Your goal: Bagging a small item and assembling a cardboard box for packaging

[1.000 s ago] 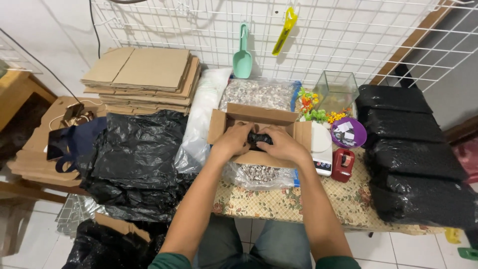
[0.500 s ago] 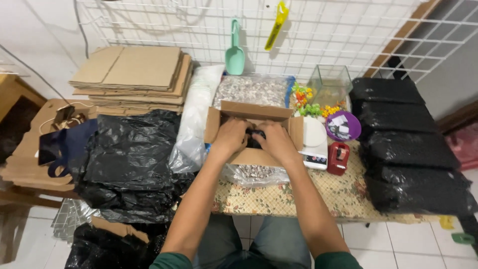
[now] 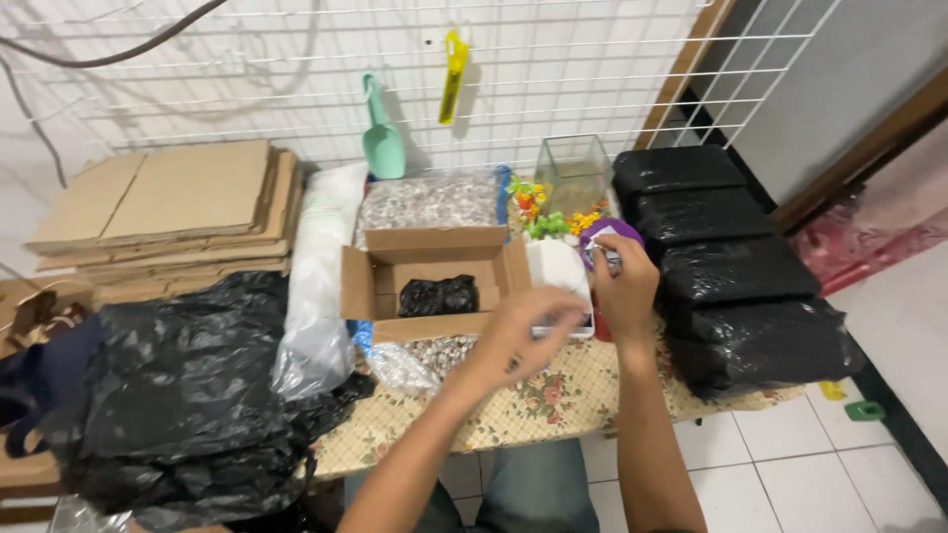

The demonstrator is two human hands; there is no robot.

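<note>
Both hands, left hand (image 3: pixel 523 331) and right hand (image 3: pixel 624 286), hover right of the open box (image 3: pixel 434 286).

— How many filled black plastic sacks are stacked on the right?
— Four black plastic sacks (image 3: pixel 731 257).
— Open brown cardboard boxes?
— One cardboard box (image 3: pixel 434 281), holding one small crumpled black bag (image 3: pixel 437 295).
— On the wire grid?
— One mint-green plastic scoop (image 3: pixel 381 133), one yellow plastic tool (image 3: pixel 452 74).

Bright, even indoor light is filling your view.
Your left hand (image 3: pixel 518 331) is smearing with motion blur at centre; glare is glinting off the black bags (image 3: pixel 736 262) at right, and the wire grid (image 3: pixel 296 79) is bowing along the top edge.
</note>
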